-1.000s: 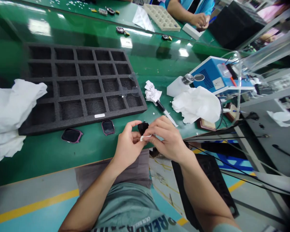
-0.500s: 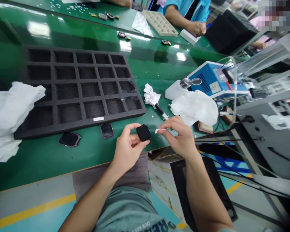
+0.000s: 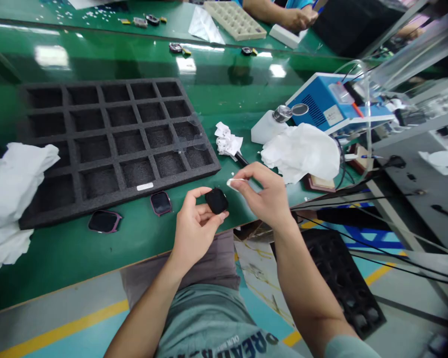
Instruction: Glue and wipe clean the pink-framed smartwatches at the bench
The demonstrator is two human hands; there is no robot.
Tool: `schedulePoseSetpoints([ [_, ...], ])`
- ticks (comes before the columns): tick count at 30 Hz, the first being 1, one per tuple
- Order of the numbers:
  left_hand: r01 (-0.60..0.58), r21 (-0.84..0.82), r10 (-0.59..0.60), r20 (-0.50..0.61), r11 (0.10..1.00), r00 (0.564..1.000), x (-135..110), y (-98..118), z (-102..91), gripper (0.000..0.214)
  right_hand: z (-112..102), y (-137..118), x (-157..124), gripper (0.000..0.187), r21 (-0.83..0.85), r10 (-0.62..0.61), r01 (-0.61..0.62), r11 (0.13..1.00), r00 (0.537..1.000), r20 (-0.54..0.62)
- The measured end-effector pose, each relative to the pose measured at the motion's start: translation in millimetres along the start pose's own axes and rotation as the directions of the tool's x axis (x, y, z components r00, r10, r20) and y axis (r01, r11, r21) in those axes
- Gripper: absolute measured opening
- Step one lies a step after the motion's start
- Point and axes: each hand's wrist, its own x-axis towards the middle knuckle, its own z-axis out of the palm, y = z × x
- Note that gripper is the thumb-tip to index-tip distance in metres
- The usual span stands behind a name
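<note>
My left hand [image 3: 197, 223] grips a black smartwatch case [image 3: 216, 200] by its edges, held up over the table's front edge. Just to the right, my right hand [image 3: 263, 194] pinches a small white wipe [image 3: 234, 184] between thumb and fingers; a short gap separates it from the watch. To the left on the green table lie two more strapless smartwatches with purplish frames, a near one [image 3: 161, 203] and a farther-left one [image 3: 104, 222]. What the watch's underside looks like is hidden.
A black foam tray [image 3: 134, 188] with many compartments covers the left. White cloths [image 3: 11, 189] lie beside it. To the right are crumpled paper [image 3: 227, 140], a white bottle [image 3: 267, 128], another cloth [image 3: 302, 151] and a blue machine [image 3: 321, 107]. Across the table another person's hands [image 3: 296, 20] work.
My right hand with the white wipe has moved left, nearer the watch. The camera view has shifted a little. The left hand still holds the watch.
</note>
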Motion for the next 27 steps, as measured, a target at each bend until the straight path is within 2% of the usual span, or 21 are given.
schedulePoseSetpoints([
  [2, 0.003, -0.001, -0.003, -0.003, 1.0, 1.0, 0, 0, 0.2, 0.052, -4, -7, -15, 0.012, 0.024, 0.045, -0.044, 0.999, 0.999, -0.019],
  [5, -0.01, 0.039, 0.009, 0.017, 0.999, 1.0, 0, -1, -0.9, 0.051, 2, -17, -29, 0.012, 0.057, 0.037, -0.038, 0.998, 0.999, 0.014],
  [9, -0.032, 0.118, 0.028, 0.038, 0.992, 0.999, 1, -2, -1.2, 0.05, 18, -11, -12, 0.013, 0.045, -0.024, 0.023, 0.999, 1.0, 0.003],
  [12, -0.032, 0.111, 0.031, 0.013, 0.993, 0.999, 0, -1, 0.2, 0.051, 17, -2, 4, 0.012, 0.002, -0.034, 0.034, 0.999, 0.999, -0.038],
  [16, -0.028, 0.063, 0.03, -0.02, 0.998, 0.999, 0, -1, 2.3, 0.052, 5, -8, -11, 0.011, 0.042, 0.17, -0.166, 0.985, 0.976, -0.139],
  [19, -0.032, 0.056, 0.034, -0.033, 0.998, 0.999, 0, -2, 3.2, 0.051, 5, -21, -34, 0.012, 0.077, 0.274, -0.266, 0.961, 0.954, -0.122],
  [21, -0.048, 0.078, 0.051, -0.029, 0.996, 0.998, 0, -3, 3.1, 0.05, 13, -27, -41, 0.012, 0.084, 0.273, -0.265, 0.961, 0.957, -0.102],
  [24, -0.077, 0.117, 0.08, -0.016, 0.99, 0.997, 0, -4, 2.6, 0.05, 27, -29, -35, 0.011, 0.089, 0.223, -0.214, 0.973, 0.969, -0.108],
  [27, -0.091, 0.099, 0.096, -0.045, 0.991, 0.994, -1, -5, 2.2, 0.051, 33, -30, -31, 0.011, 0.085, 0.198, -0.189, 0.978, 0.974, -0.113],
])
